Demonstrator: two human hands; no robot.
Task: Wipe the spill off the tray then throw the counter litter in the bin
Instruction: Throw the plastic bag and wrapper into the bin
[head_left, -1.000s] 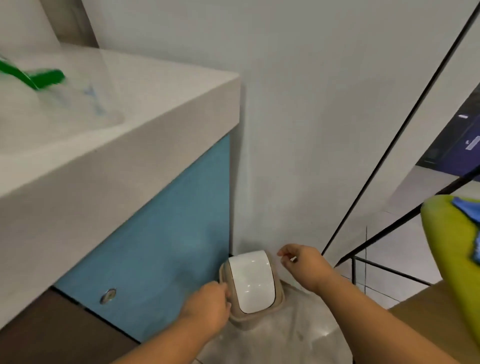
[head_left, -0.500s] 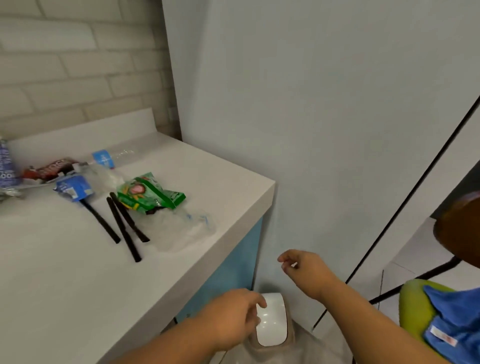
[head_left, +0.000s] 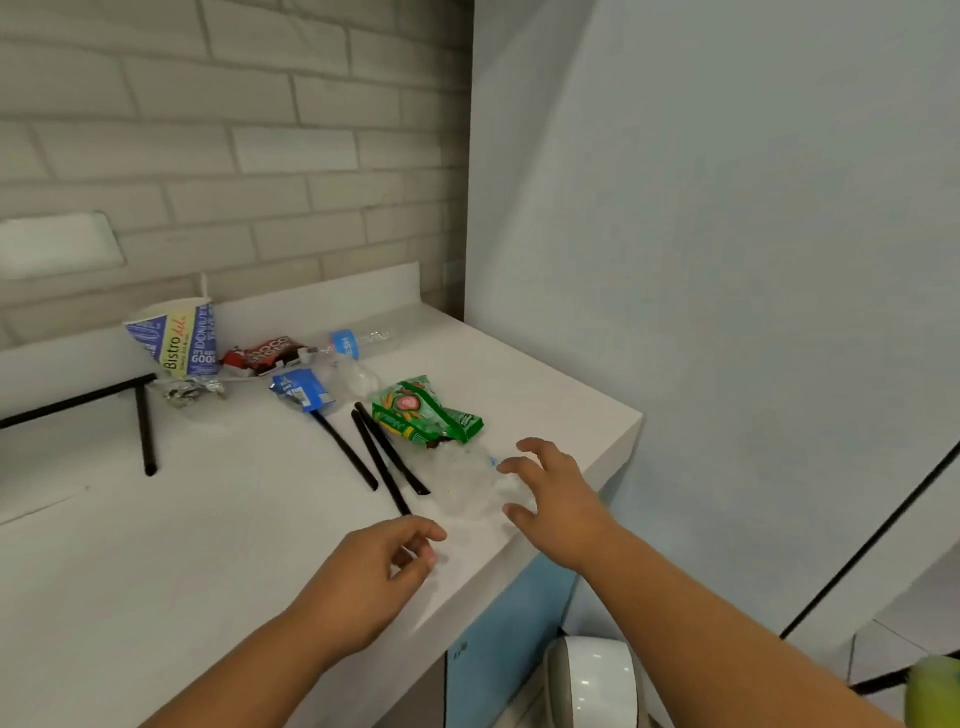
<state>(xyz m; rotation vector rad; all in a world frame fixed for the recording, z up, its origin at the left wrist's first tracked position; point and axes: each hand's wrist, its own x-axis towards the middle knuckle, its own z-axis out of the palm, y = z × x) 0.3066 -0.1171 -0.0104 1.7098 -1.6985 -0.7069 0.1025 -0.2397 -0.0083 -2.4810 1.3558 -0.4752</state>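
Litter lies on the white counter (head_left: 156, 545): a green snack wrapper (head_left: 423, 410), a crumpled clear plastic bag (head_left: 462, 488), black straws (head_left: 382, 462), a blue wrapper (head_left: 301, 389), a brown chocolate wrapper (head_left: 267, 353), a clear bottle (head_left: 358, 340), foil (head_left: 189, 389) and a paper cup (head_left: 179, 338). My right hand (head_left: 550, 488) hovers with spread fingers over the clear bag's right edge. My left hand (head_left: 374, 566) hangs loosely curled above the counter's front edge and holds nothing. The bin (head_left: 592, 680) with its white lid stands on the floor below the counter's corner.
A brick wall backs the counter and a plain white wall closes it on the right. A black frame (head_left: 78, 400) stands at the counter's left. Blue cabinet fronts (head_left: 498, 639) sit under the counter. A green chair edge (head_left: 935, 691) shows at the bottom right.
The view rose from the bin to the counter. Both hands lifted from beside the bin lid to counter height, and the right hand opened over the clear bag.
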